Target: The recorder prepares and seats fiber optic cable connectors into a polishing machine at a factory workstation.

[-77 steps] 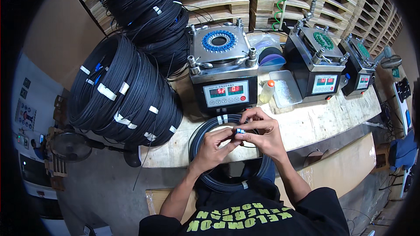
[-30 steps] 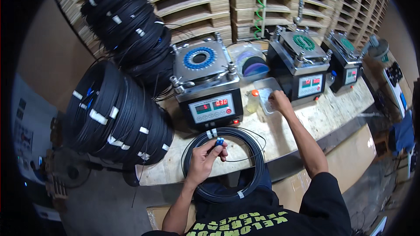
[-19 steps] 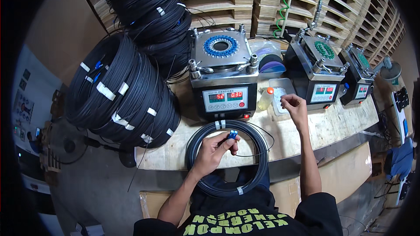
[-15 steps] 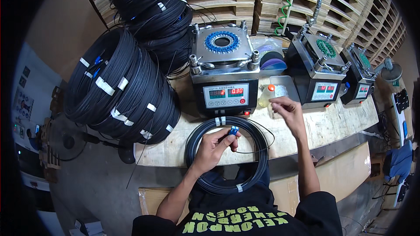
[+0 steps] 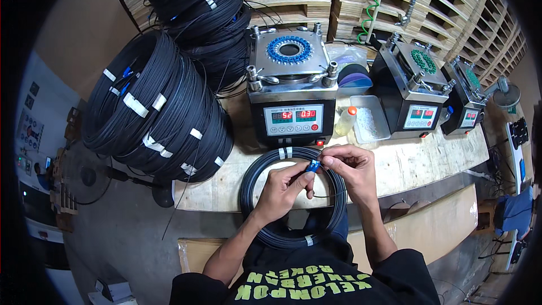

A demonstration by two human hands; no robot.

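Observation:
My left hand (image 5: 283, 192) is closed on a blue fibre-optic connector (image 5: 313, 166), held between thumb and fingers with its tip up. Pinched together, the fingers of my right hand (image 5: 353, 168) meet at the connector's tip; whatever they hold is too small to make out. Beneath both hands, a coil of black cable (image 5: 247, 195), bound with white tape, overhangs the table's front edge. A thin black cable loops between the connector and the coil.
Behind the coil stands a polishing machine (image 5: 291, 116) with a ring of blue connectors on top. To its right are an orange-capped bottle (image 5: 344, 124), a clear tray (image 5: 370, 101) of small white pieces and two similar machines. Stacked cable coils (image 5: 164, 113) fill the left.
My right hand has come left and down from beside the bottle to the connector. My left hand has shifted slightly right, tilting the connector. The tray is now uncovered.

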